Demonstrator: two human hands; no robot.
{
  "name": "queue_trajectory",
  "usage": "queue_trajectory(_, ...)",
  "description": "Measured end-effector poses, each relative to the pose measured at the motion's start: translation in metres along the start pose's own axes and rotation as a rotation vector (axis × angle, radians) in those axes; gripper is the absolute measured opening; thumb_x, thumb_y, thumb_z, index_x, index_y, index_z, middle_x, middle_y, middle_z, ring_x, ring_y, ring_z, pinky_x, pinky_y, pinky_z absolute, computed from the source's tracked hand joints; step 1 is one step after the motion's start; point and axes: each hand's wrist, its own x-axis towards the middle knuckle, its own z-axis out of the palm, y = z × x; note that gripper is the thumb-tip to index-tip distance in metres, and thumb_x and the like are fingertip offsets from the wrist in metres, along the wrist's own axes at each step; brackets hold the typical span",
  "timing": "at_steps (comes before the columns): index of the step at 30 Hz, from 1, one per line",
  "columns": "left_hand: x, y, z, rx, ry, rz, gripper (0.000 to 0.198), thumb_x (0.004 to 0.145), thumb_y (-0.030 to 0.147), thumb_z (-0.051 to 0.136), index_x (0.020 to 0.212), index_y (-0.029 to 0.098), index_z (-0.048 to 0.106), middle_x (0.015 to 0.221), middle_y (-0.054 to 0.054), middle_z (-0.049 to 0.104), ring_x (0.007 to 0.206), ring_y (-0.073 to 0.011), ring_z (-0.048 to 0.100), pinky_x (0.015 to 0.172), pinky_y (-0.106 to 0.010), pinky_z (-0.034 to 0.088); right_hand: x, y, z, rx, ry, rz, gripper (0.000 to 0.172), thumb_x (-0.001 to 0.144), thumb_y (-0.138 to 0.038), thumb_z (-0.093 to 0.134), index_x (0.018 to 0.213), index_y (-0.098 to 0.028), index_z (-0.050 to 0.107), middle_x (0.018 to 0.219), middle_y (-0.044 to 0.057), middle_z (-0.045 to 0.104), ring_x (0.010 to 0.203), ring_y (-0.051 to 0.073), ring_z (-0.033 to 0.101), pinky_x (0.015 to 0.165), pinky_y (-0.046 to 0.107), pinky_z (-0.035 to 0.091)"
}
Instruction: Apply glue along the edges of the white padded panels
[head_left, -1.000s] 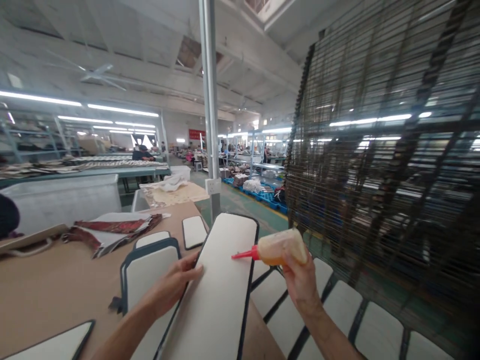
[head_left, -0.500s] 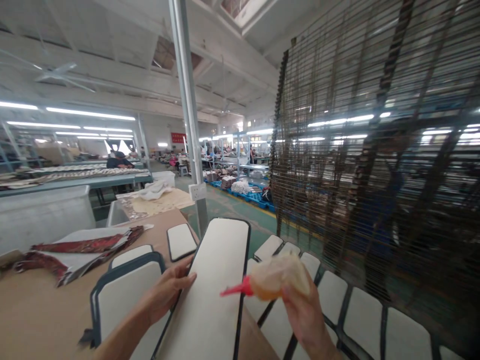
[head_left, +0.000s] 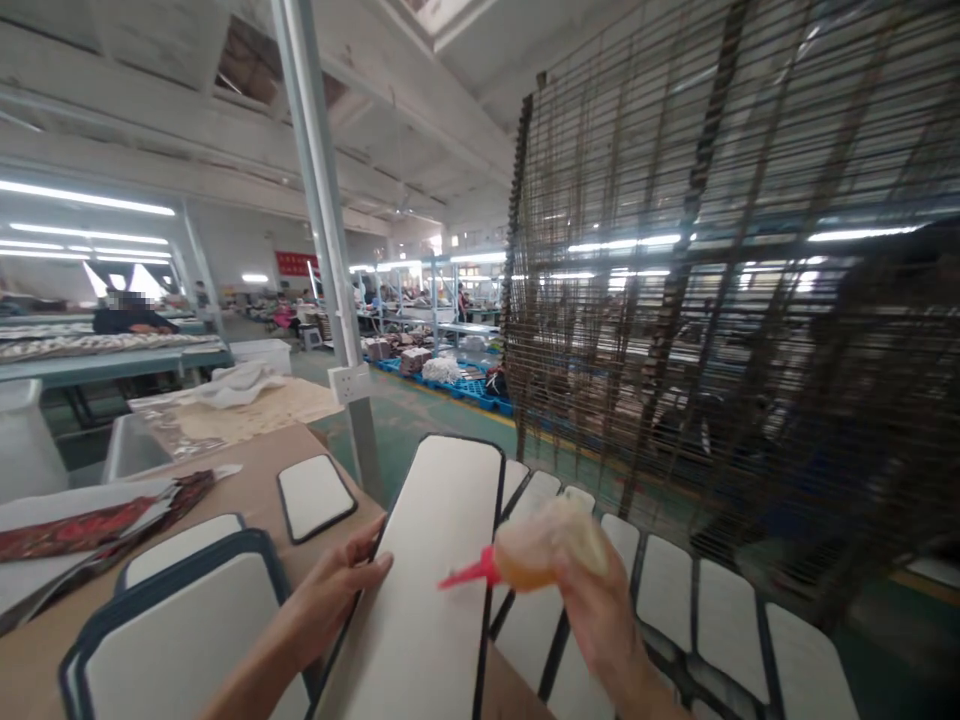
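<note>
My left hand [head_left: 349, 580] grips the left edge of a long white panel [head_left: 442, 520] with dark edging and rounded corners, thumb on its face. The panel is tilted up in front of me. In my right hand [head_left: 596, 610] is a squeeze bottle [head_left: 547, 548] of amber liquid, its fingers wrapped round it. The bottle lies nearly level, its red nozzle [head_left: 469, 571] pointing left over the panel's face. Whether the tip touches the panel I cannot tell. Left of the panel lie more dark-edged white panels [head_left: 180, 640], and a small one [head_left: 315, 497] sits farther back.
Rows of similar white panels [head_left: 664, 590] spread out at the right. A tall wire rack [head_left: 600, 280] stands behind them. Brown board [head_left: 300, 460] covers the table, with patterned red fabric [head_left: 97, 530] at left. A metal post [head_left: 322, 200] rises beyond. A person [head_left: 131, 312] sits far left.
My view has turned to the right, so the surroundings shift left. The left hand keeps its hold on the panel, and the bottle stays over it with little change.
</note>
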Motion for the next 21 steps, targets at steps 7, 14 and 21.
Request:
queue_trajectory(7,0.012,-0.003,0.002,-0.035,-0.060,-0.054,0.059,0.055,0.023,0.084,0.112,0.023,0.071,0.108,-0.005,0.074,0.107,-0.0300,0.064,0.085,-0.032,0.052,0.009,-0.008,-0.014,-0.009,0.045,0.026,0.044,0.057,-0.031,0.087,0.096,-0.023,0.070,0.086,0.003,0.073,0.077,0.022,0.067,0.070,0.032,0.055)
queue_trajectory(14,0.025,-0.017,-0.004,-0.022,-0.113,-0.084,0.060,0.058,0.026,0.083,0.116,0.022,0.069,0.113,-0.006,0.072,0.107,-0.0303,0.064,0.087,-0.032,0.052,-0.001,-0.011,-0.019,-0.034,0.079,-0.032,0.046,0.060,-0.031,0.086,0.102,-0.021,0.069,0.092,0.005,0.073,0.085,0.024,0.066,0.078,0.033,0.054)
queue_trajectory(21,0.035,-0.029,0.014,0.030,-0.081,-0.118,0.070,0.060,0.031,0.083,0.126,0.021,0.062,0.120,-0.006,0.069,0.110,-0.0308,0.062,0.087,-0.032,0.053,-0.014,-0.008,-0.042,-0.095,0.001,0.037,0.049,0.062,-0.032,0.084,0.105,-0.020,0.067,0.093,0.005,0.072,0.084,0.023,0.065,0.077,0.033,0.051)
